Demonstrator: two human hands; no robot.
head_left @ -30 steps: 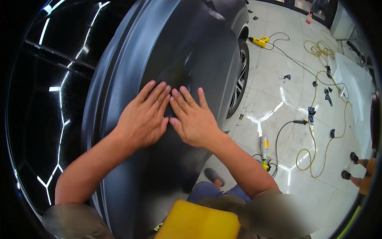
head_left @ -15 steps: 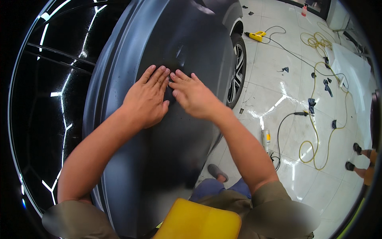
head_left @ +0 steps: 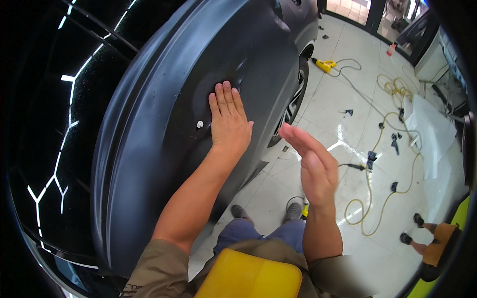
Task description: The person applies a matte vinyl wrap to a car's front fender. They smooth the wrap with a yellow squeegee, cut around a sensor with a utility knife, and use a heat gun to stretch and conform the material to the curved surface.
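Grey car panel (head_left: 166,149) fills left-centre, wheel (head_left: 294,107) beyond its right edge. Left hand (head_left: 230,121) palm-down on it, fingers straight, gripping nothing; small white piece (head_left: 199,124) just beside. Right hand (head_left: 315,166) off the right edge, fingers extended, nothing seen in it. Likely hand-smoothing step; next move calls for flat palm, even pressure.

The right hand (head_left: 317,174), earlier beside the left hand (head_left: 229,121) on the panel (head_left: 144,164), is now off it, raised edge-on above the floor (head_left: 323,114). The left hand lies farther right on the panel, exposing a small white spot (head_left: 199,124). A second shoe (head_left: 293,212) shows; the right arm mostly hides the bottle (head_left: 304,210); more glass door (head_left: 396,19) appears.
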